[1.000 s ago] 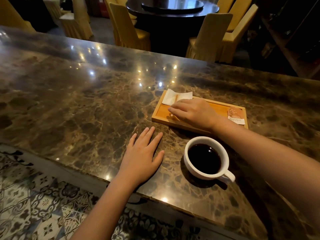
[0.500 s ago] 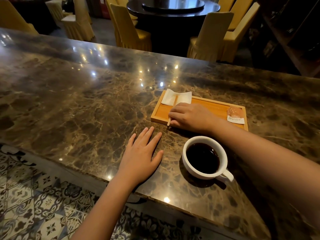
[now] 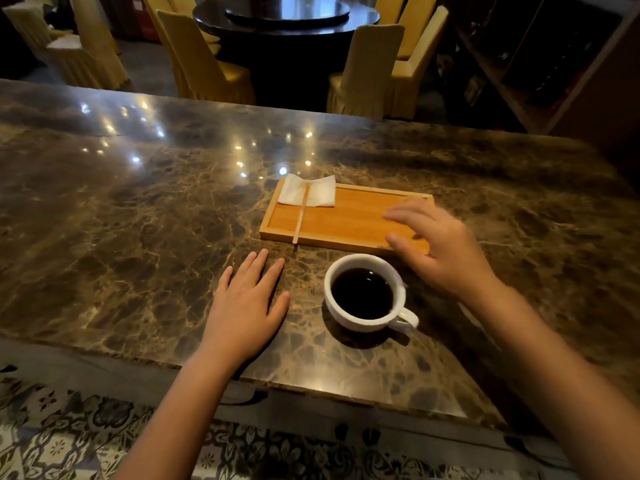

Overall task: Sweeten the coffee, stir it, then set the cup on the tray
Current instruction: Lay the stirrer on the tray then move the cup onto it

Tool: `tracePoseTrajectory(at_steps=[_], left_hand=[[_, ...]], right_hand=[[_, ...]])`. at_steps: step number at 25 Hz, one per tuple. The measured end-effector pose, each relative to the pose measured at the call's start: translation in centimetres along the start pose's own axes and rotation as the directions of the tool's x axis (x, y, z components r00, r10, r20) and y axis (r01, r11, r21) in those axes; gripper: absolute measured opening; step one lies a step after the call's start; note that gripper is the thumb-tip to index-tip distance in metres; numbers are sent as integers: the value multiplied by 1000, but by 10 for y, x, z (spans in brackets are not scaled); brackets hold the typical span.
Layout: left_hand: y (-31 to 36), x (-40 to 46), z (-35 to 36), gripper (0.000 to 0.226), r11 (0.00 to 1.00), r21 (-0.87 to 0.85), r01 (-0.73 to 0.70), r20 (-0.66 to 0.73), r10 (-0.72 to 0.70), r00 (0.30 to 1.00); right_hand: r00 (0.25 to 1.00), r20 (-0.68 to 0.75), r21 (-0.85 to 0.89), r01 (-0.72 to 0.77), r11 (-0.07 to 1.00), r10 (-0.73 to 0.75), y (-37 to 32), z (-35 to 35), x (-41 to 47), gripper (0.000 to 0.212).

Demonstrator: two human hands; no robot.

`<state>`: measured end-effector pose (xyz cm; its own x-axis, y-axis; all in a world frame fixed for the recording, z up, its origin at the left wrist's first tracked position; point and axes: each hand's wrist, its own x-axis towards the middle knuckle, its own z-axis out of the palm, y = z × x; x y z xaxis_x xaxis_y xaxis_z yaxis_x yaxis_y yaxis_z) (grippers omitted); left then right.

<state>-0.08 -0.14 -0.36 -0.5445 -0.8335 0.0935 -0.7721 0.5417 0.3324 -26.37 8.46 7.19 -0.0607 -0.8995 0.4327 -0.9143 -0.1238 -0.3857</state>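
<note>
glossy brown marble counter (image 3: 138, 220); yellow-covered chairs (image 3: 207, 64) behind; both hands spread, gripping nothing.

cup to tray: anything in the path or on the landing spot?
Path is short and bare. On the tray, the right hand hovers over the right end, and the napkin and stir stick sit at the left. The middle is free for the cup.

Browns, amber and white around the cup

The counter (image 3: 138, 220) is dark brown marble veined in gold. On it, the white cup (image 3: 367, 320) holds black coffee (image 3: 362, 297). Beyond the cup, the amber wooden tray (image 3: 346, 220) carries a white napkin (image 3: 322, 195) and pale tan stirrer (image 3: 300, 216). The floor (image 3: 69, 434) below shows grey-and-white floral tiles.
</note>
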Motion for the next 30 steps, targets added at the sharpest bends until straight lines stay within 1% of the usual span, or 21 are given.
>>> tracePoseTrajectory(at_steps=[2,4,5,6,8,9,11,14,19,24,28,30], left_hand=[[1,1,-1,56,1000,14,-6,14,6,1000],[2,2,-1,56,1000,21,-13,32,12,999],[2,2,-2,56,1000,20,-14,37,13,999],[1,2,-2,56,1000,18,-13,42,12,999],[1,2,-3,56,1000,19,-18,47,17,999],[0,2,-3,56,1000,20,-24,45,23,999],[0,3,-3,56,999,23,-28,38,27,999],[-2,4,-1,56,999,33,-32,36,31,999],[-4,3,0,56,999,32,-40,18,40,999],[-5,2,1,56,999,21,-41,3,41,999],[-4,2,1,56,999,26,-40,10,39,999],[-4,3,1,56,999,21,-38,13,38,999]], right_hand=[[991,-11,61,-131,990,132,-12,-8,-40,42],[966,-7,142,-254,957,257,-25,-9,-68,46],[947,-3,183,-315,931,321,-31,-7,-78,43],[924,5,224,-374,900,383,-36,-4,-84,35],[867,53,324,-484,813,496,-43,5,-90,18],[845,84,372,-519,770,528,-46,10,-92,14],[826,121,435,-543,718,551,-49,17,-94,15],[816,101,494,-538,683,569,-50,26,-95,12],[811,177,640,-525,561,557,-49,31,-91,20],[822,188,660,-511,551,538,-44,28,-86,27],[805,210,683,-527,506,554,-38,24,-79,28],[807,202,686,-521,507,556,-33,20,-71,27]])
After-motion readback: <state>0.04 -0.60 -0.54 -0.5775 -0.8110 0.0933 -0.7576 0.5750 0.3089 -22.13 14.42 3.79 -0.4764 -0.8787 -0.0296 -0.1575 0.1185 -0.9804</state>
